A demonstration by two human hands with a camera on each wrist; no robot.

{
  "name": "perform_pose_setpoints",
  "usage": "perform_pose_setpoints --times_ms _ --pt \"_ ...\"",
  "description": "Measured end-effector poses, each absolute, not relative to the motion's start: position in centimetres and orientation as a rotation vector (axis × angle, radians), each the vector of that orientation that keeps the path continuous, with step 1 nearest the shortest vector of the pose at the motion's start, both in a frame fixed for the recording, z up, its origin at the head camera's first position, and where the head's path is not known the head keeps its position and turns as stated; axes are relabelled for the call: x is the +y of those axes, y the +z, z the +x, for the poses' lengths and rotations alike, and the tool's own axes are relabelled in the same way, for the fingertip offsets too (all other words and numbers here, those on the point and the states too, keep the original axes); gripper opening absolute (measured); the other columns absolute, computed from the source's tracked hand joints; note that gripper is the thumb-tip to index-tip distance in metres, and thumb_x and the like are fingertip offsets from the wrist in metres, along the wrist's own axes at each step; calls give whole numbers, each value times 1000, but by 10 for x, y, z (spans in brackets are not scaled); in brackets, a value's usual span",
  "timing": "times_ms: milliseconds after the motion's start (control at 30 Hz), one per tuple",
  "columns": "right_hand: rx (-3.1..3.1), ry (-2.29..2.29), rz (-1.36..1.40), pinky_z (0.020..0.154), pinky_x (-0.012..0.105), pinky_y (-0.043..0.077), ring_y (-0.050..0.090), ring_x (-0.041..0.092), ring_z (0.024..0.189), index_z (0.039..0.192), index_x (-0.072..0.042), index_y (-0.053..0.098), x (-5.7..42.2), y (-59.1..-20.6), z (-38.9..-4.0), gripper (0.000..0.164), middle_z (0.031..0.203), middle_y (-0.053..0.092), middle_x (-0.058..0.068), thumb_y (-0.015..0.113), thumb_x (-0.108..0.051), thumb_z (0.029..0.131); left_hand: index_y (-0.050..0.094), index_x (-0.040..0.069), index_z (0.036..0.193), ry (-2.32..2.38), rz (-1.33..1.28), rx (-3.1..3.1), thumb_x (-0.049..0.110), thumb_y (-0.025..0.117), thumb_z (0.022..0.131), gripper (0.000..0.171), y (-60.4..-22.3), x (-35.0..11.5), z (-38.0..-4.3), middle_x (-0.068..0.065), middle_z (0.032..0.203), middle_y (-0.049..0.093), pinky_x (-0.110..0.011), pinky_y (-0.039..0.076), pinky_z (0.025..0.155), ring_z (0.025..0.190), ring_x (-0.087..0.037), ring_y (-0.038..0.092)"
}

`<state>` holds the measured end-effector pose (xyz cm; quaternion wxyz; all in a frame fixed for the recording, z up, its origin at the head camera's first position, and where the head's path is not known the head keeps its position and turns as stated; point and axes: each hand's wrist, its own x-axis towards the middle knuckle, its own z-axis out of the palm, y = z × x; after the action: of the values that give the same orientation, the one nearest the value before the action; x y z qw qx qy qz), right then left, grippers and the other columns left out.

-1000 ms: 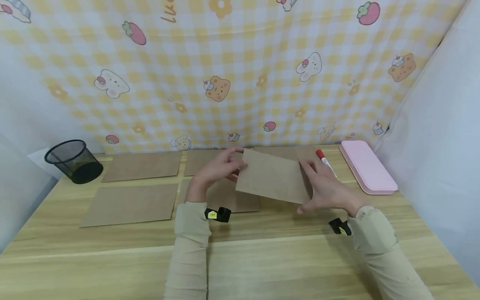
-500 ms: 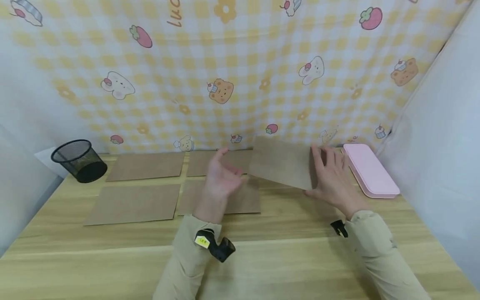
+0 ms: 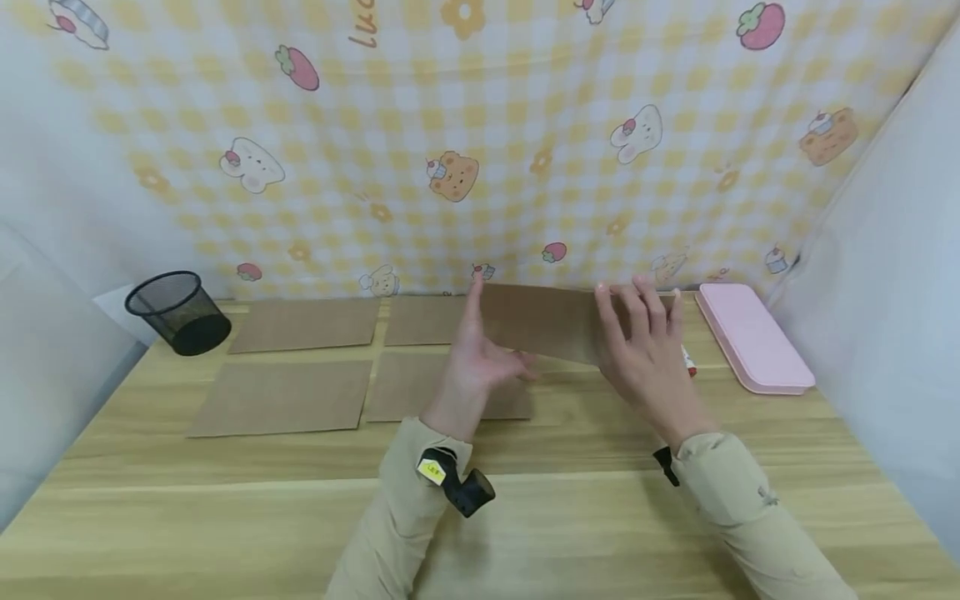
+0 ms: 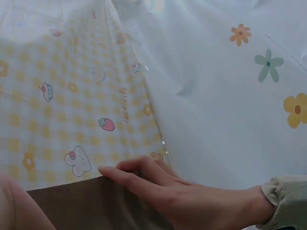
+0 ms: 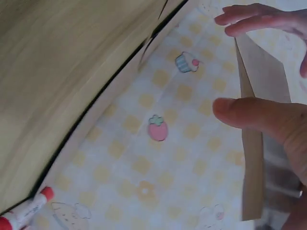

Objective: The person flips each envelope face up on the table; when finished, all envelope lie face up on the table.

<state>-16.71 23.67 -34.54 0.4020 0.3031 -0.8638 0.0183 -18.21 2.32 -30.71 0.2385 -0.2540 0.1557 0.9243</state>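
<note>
Gripping the right end of a brown, rectangular piece of folded-looking paper (image 3: 536, 321), the right hand (image 3: 648, 358) keeps its fingers curled at that end; the paper is raised and tilted above the back of the pale wood-grain table (image 3: 570, 542). The left hand (image 3: 476, 358) is spread wide, thumb up beside the paper's other end; I cannot tell whether it bears any weight.

If the right hand is the only real hold, the paper could sag or swing at the left, and a harder squeeze might crease it. Lowered carelessly, it could drag the flat brown paper rectangle (image 3: 408, 387) near the left hand askew. The white marker with red ends (image 5: 26, 211) lies close enough to the right hand to be knocked and set rolling.

The head view gives one shaded face of the held paper; the right wrist view catches it nearly edge-on, a narrow tan strip meeting a wider pale panel, so it probably has a fold. That view also reveals the right thumb and more of the marker, which the right hand mostly hides from above. Only the left wrist view shows flower prints on the white sheeting (image 4: 211, 129); only the head view shows the pink, rounded oblong case (image 3: 753, 340).
</note>
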Motion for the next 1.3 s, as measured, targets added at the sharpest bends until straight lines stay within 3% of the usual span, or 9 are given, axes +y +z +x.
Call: perform_pose_setpoints --times_ms 100,233,433,700,933,1033,1133,1233,1300 --pt "-2058 56 832 99 67 14 25 38 129 139 -3 36 227 -344 -163 98 130 37 20 79 2 52 -15 25 147 2532 -705 432 61 77 60 131 -308 20 -185 -20 150 -14 -67 -4 100 137 -38 -1" --pt "-1973 45 865 99 65 17 27 34 129 138 -7 40 218 -345 -160 99 130 40 15 83 -3 49 -10 25 147 2552 -722 425 61 76 62 126 -309 17 -187 -20 150 -6 -73 4 96 136 -41 2" --pt "-1945 4 862 99 63 18 26 31 130 138 -8 39 214 -350 -159 104 131 39 12 87 -11 46 -5 20 146 2593 -750 369 51 79 65 121 -310 15 -189 -20 150 -4 -70 1 98 136 -41 -4" --pt "-1935 64 856 101 63 15 25 31 132 138 -9 39 214 -351 -161 106 133 38 12 87 -9 44 -8 16 146 2654 -730 306 46 81 65 123 -312 18 -189 -17 151 -3 -65 -5 101 137 -37 -6" --pt "-1936 126 852 100 66 11 23 32 130 139 -10 38 219 -348 -162 112 128 37 14 90 -11 39 11 17 143 2740 -684 373 40 73 73 96 -309 25 -180 -16 137 23 -66 -2 101 129 -33 18" --pt "-1945 153 859 101 65 11 23 33 129 142 -11 34 221 -346 -162 118 125 36 16 92 -21 39 15 22 141 2789 -644 409 36 69 76 85 -308 29 -177 -16 133 26 -67 -1 100 126 -32 21" --pt "-1926 178 870 101 63 15 28 36 123 141 -10 35 220 -346 -162 93 120 37 17 82 -33 63 19 26 138 2841 -601 433 33 67 78 77 -307 31 -175 -17 135 24 -68 2 100 126 -32 22" --pt "-1877 203 864 95 59 26 34 38 111 135 -9 43 217 -346 -162 57 112 40 18 61 -24 83 23 25 135 2889 -573 429 32 67 78 72 -307 32 -175 -17 135 24 -67 7 100 124 -33 25" --pt "-1814 234 846 86 56 33 38 37 101 127 -8 51 214 -345 -161 42 105 44 17 53 -10 85 23 24 135 2913 -561 406 33 68 77 74 -307 34 -174 -17 133 25 -66 13 100 122 -33 28"
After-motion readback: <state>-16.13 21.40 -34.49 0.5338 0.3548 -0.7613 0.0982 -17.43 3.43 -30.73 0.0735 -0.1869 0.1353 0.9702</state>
